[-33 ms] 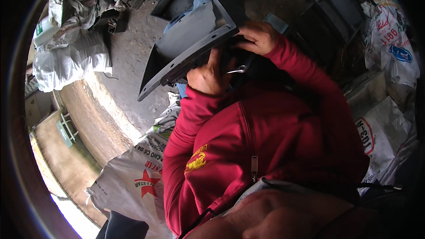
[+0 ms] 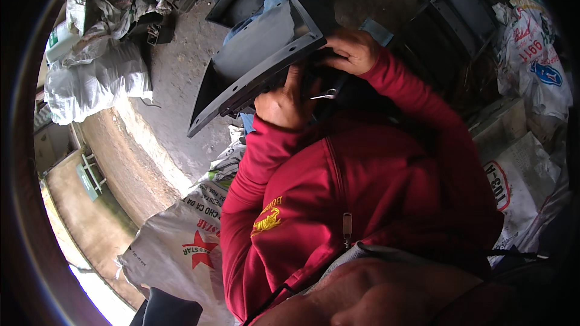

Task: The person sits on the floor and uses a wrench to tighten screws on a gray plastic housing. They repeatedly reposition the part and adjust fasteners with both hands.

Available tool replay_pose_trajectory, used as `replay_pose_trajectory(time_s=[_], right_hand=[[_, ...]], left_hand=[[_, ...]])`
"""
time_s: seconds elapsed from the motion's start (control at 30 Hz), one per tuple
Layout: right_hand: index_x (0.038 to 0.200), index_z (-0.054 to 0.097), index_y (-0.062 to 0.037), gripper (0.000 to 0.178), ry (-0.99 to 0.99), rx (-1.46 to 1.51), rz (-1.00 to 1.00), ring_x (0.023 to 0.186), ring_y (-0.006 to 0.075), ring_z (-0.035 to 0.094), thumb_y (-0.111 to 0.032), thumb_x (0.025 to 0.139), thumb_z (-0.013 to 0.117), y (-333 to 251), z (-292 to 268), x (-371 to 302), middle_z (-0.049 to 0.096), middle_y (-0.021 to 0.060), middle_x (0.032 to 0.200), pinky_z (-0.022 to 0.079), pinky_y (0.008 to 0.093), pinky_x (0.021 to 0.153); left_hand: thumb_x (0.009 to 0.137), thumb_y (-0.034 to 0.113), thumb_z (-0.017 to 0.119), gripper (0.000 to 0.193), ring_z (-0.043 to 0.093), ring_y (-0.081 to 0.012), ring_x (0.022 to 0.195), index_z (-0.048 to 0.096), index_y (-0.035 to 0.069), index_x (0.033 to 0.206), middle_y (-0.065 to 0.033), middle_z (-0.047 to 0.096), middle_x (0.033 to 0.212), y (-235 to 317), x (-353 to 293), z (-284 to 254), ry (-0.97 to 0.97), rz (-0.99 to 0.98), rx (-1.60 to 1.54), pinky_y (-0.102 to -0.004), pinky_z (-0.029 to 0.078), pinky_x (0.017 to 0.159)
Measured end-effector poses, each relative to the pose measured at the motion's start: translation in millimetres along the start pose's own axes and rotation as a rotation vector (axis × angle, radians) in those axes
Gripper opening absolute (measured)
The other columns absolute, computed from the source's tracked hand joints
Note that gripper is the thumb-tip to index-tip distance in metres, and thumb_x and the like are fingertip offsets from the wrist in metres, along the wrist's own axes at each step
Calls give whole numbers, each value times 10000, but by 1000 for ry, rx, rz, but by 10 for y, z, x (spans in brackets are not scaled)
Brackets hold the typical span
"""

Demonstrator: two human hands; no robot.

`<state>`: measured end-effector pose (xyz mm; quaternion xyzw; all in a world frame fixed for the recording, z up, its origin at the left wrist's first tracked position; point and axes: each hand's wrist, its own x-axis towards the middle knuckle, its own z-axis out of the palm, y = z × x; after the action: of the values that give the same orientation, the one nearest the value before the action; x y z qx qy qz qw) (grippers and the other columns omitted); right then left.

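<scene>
A dark grey metal frame with holes along its rim is tilted up in front of me, resting near my blue-jeaned legs. My left hand is under its near edge, one finger pointing up against the underside. From the closed fingers of that hand sticks a silver wrench, its ring end toward the right. At the frame's right corner my right hand has its fingers bent together behind the rim. Whatever those fingertips grip is hidden by the frame and shadow.
Similar dark metal frames stand at the right, and another frame lies beyond my legs. White plastic sacks are piled at the left. A printed sack lies near my left elbow, with more sacks at the right.
</scene>
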<state>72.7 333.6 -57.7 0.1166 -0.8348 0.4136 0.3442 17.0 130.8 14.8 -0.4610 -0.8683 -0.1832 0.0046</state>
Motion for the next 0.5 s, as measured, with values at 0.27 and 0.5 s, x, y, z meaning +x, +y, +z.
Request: replay_pose_trajectory(time_s=[0.27, 0.5], right_hand=[[1041, 672, -148, 335, 21, -28, 47, 621, 201, 601, -165, 729, 795, 16, 28, -43, 616, 23, 733, 485, 324, 577], [1039, 684, -150, 336, 17, -33, 85, 598, 185, 584, -147, 722, 797, -20, -15, -44, 588, 16, 688, 473, 314, 558]], left_hand=[[770, 255, 759, 657, 685, -348, 750, 512, 143, 1368, -144, 691, 960, -132, 51, 172, 165, 119, -118, -431, 547, 617], [811, 226, 758, 582, 707, -300, 859, 495, 117, 1319, -121, 700, 1013, -113, 81, 139, -21, -69, -372, -371, 571, 667]])
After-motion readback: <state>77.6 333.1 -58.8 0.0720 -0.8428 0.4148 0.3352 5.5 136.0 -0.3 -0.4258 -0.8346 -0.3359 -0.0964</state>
